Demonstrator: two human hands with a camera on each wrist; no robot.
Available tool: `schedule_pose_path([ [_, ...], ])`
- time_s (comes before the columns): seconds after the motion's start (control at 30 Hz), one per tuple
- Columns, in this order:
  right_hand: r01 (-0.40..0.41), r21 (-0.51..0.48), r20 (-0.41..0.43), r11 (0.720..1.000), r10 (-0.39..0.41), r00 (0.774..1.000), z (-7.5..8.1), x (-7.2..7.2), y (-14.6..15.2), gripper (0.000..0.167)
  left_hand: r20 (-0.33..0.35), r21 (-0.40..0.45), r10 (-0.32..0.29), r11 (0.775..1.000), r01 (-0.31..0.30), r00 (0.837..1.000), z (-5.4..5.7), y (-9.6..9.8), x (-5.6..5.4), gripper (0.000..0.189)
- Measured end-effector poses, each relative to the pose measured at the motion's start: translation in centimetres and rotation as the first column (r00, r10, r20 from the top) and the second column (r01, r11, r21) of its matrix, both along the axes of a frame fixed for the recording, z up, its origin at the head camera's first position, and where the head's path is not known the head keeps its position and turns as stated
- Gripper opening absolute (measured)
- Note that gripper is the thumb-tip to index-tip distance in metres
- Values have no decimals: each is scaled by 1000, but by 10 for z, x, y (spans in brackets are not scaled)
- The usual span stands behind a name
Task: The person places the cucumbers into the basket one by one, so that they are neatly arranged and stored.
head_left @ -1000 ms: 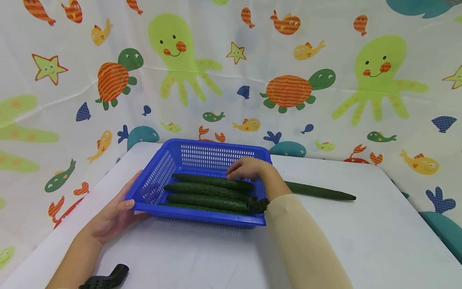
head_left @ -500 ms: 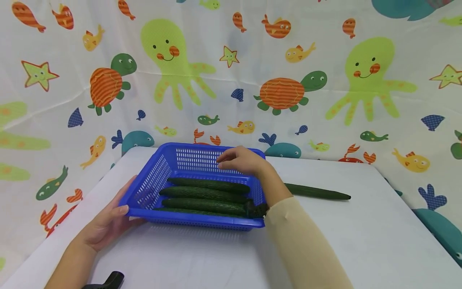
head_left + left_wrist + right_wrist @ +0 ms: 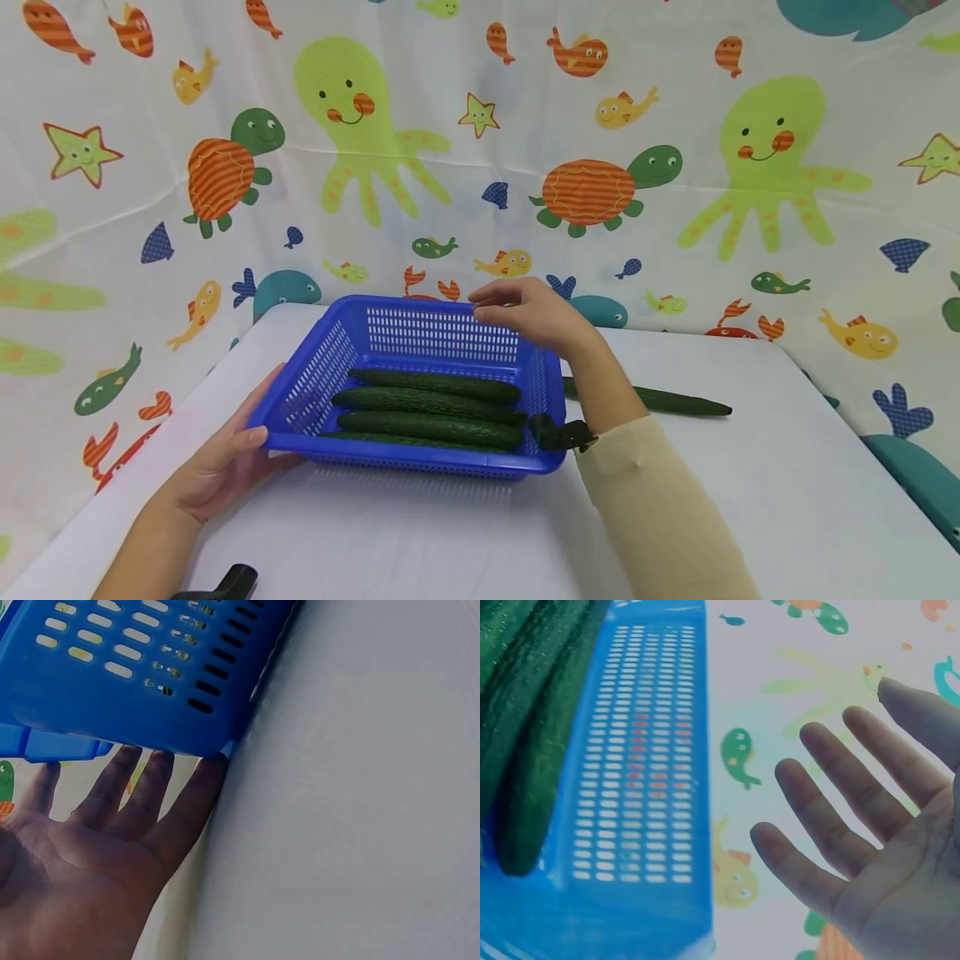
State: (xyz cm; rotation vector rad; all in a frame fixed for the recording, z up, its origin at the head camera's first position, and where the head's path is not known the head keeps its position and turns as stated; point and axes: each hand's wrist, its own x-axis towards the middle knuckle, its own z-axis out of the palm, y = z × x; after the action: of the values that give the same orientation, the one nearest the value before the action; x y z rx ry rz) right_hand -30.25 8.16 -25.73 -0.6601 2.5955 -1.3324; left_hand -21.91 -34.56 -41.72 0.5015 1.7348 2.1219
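Observation:
A blue plastic basket with slotted walls stands on the white table. Inside it several long dark green cucumbers lie side by side. My left hand holds the basket's near left corner, thumb at the rim. In the left wrist view its fingers reach the slotted wall from outside and below. Above the basket's back right rim hovers my right hand, with nothing in it. Its fingers are spread and fairly straight in the right wrist view, beside the basket wall.
One more cucumber lies on the table to the right of the basket, partly hidden behind my right forearm. A white curtain printed with sea animals hangs right behind the table.
My right hand has risen from over the cucumbers inside the basket, up and then right to its back rim. My left hand stays at the corner. The view has shifted slightly.

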Motion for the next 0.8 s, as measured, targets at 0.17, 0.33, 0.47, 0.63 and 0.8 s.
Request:
schedule_pose_path([
  [0.17, 41, -31, -16, 999, -41, 999, 6, 5, 16, 36, -4, -28, 24, 999, -24, 1000, 0, -1, 0, 69],
  [0.33, 67, -31, -13, 997, -67, 998, 3, 11, 30, 38, 2, -12, 9, 1000, -9, 1000, 0, 0, 0, 69],
  [0.47, 69, -35, -23, 997, -70, 997, -2, 13, 41, 38, 0, 3, -4, 1000, 4, 1000, 1, 0, -1, 69],
  [0.63, 88, -32, -25, 996, -89, 996, -5, 14, 54, 39, -2, 4, 0, 1000, 0, 1000, 2, 2, 0, 69],
  [0.8, 94, -16, -48, 995, -94, 994, -7, 18, 66, 41, -3, 7, 3, 1000, -3, 1000, 2, 2, 0, 69],
])
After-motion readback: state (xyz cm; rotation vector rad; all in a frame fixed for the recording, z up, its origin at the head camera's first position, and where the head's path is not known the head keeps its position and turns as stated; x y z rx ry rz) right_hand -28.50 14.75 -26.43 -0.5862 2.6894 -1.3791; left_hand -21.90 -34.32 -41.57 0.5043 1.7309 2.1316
